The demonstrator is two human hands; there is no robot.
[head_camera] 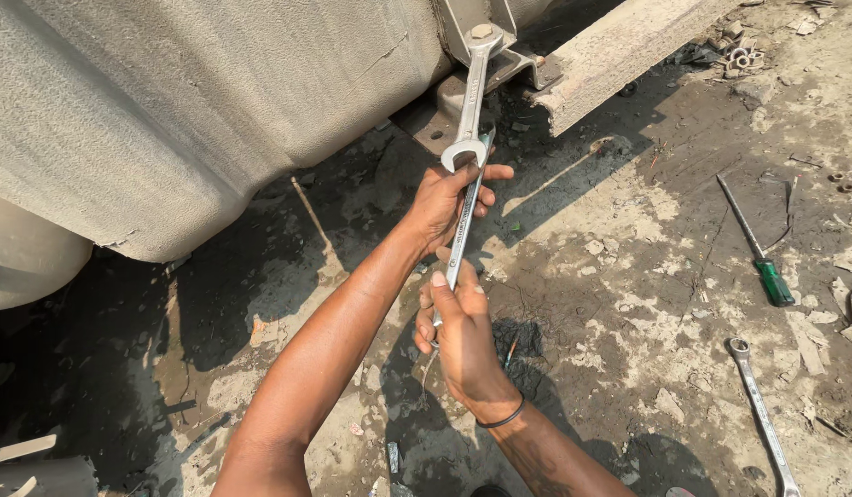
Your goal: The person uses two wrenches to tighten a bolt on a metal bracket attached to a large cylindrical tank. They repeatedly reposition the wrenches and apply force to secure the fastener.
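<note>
The upper spanner (472, 92) sits on a bolt head (481, 31) at the bracket (463, 18) under the grey tank (196, 101). Its lower open jaw hooks onto a second spanner (463, 230) — a long one, held in line below it. The left hand (444, 202) is clamped on the join; the right hand (463, 336) grips the second spanner's lower end. On the dirt ground (628, 276) to the right lie a green-handled screwdriver (757, 244) and a ring spanner (765, 419).
</note>
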